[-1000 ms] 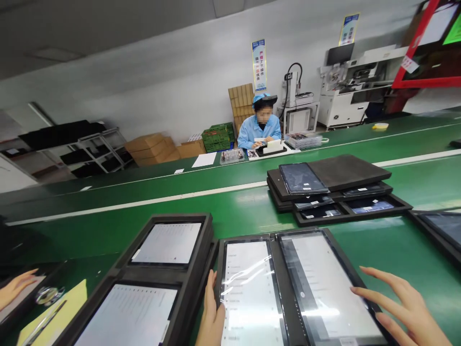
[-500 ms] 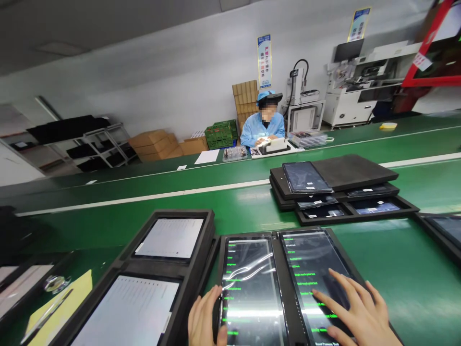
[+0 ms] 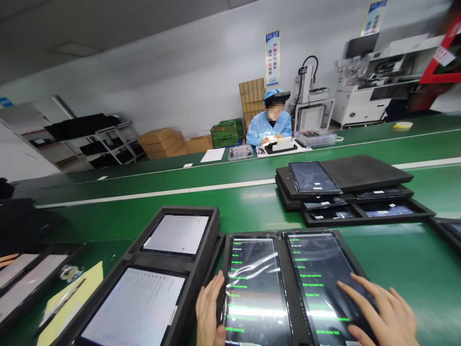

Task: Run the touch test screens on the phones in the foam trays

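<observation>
Two tablets lie side by side in a black foam tray [image 3: 293, 298] before me, both lit with dark screens listing tests in green text. My left hand [image 3: 211, 310] is at the left edge of the left tablet [image 3: 257, 283], fingers stretched out and holding nothing. Over the lower right part of the right tablet [image 3: 319, 269] is my right hand [image 3: 387, 310], its fingers spread. Its fingertips are at or just above the glass; contact cannot be made out. Glare crosses both screens.
Left of me, a black foam tray [image 3: 154, 262] holds two tablets with white screens. Beyond it lie a pen [image 3: 65, 300] on yellow paper [image 3: 84, 288] and a tape roll [image 3: 71, 273]. Stacked foam trays [image 3: 363, 175] with tablets stand ahead right. A co-worker [image 3: 270, 127] sits across the green bench.
The view has turned slightly left. My right hand has shifted right across the right tablet, uncovering more green text. My left hand stays beside the left tablet.
</observation>
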`<action>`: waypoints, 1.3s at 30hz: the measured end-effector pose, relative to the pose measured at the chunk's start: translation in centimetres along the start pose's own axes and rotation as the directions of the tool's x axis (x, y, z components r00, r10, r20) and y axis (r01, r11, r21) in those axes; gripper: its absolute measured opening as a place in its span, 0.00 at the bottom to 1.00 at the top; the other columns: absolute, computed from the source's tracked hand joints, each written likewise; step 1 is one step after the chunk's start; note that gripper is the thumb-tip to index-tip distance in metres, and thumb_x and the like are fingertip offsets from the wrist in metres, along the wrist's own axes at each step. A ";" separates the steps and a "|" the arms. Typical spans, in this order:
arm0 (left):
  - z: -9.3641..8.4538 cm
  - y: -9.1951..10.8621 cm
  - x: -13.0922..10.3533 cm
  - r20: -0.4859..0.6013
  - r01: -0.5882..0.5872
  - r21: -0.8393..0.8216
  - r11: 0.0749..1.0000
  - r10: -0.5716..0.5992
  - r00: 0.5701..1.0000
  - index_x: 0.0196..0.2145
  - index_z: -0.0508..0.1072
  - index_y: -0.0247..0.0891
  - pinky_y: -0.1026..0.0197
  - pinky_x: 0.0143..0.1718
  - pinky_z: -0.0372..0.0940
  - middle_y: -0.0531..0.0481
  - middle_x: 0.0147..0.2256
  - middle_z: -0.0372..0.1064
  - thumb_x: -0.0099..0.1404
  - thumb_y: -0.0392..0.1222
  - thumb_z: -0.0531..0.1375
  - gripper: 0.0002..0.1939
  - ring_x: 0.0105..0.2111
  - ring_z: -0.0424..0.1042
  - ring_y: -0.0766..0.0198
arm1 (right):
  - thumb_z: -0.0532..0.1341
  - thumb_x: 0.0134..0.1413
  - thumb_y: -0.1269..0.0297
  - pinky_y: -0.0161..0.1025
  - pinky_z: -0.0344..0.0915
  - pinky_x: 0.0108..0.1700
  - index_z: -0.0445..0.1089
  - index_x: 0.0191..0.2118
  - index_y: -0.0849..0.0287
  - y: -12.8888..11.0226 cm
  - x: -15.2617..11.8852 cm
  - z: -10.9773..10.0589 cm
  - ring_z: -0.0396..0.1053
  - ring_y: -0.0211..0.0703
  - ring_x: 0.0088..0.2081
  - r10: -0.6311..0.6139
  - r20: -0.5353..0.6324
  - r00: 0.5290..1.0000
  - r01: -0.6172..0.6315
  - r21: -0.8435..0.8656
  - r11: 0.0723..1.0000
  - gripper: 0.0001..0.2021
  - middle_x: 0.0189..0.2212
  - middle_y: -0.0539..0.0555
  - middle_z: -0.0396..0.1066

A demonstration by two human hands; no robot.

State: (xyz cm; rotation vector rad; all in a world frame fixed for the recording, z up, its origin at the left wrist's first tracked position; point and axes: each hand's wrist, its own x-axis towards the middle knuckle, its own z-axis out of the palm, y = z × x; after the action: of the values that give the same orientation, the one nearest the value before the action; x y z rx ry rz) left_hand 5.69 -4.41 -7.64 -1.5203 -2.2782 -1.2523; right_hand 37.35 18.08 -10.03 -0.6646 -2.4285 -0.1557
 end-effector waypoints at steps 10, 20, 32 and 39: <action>0.9 -1.1 -0.2 0.146 0.156 -0.131 0.979 -0.137 0.980 0.67 0.60 0.47 0.41 0.65 0.54 0.43 0.67 0.57 0.71 0.69 0.38 0.38 0.66 0.57 0.46 | 0.50 0.68 0.49 0.73 0.52 0.56 0.69 0.58 0.41 -2.2 3.3 2.7 0.64 0.67 0.54 -0.002 -0.056 0.998 0.001 -0.017 1.000 0.19 0.62 0.62 0.59; 1.4 -1.8 -0.2 0.197 0.122 0.065 0.990 -0.133 0.971 0.66 0.63 0.52 0.39 0.59 0.63 0.44 0.65 0.59 0.70 0.71 0.36 0.38 0.62 0.62 0.45 | 0.50 0.67 0.47 0.74 0.46 0.60 0.48 0.72 0.41 1.4 0.7 1.0 0.65 0.67 0.52 0.142 -0.042 0.989 -0.142 0.003 0.990 0.31 0.59 0.60 0.61; 0.0 1.9 10.3 0.554 -0.006 0.047 0.999 -0.021 0.832 0.68 0.57 0.44 0.45 0.68 0.55 0.43 0.69 0.51 0.76 0.55 0.47 0.28 0.68 0.54 0.53 | 0.46 0.71 0.47 0.59 0.62 0.55 0.59 0.67 0.41 7.2 2.7 3.8 0.62 0.61 0.58 0.199 0.084 0.976 -0.213 0.223 0.951 0.24 0.60 0.57 0.62; 6.9 6.7 16.1 0.725 -0.372 0.130 0.919 0.168 0.668 0.69 0.53 0.37 0.33 0.66 0.50 0.33 0.70 0.46 0.68 0.47 0.64 0.39 0.68 0.51 0.39 | 0.41 0.68 0.36 0.65 0.61 0.58 0.79 0.50 0.46 8.2 10.4 8.4 0.61 0.62 0.57 0.251 0.135 0.959 -0.285 0.445 0.849 0.33 0.55 0.60 0.65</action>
State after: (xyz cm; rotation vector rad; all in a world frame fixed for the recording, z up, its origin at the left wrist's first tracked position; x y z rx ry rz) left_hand 5.54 12.75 -0.03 -2.4022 -2.3039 -0.2431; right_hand 29.75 31.78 -11.06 -0.7829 -2.2808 0.5545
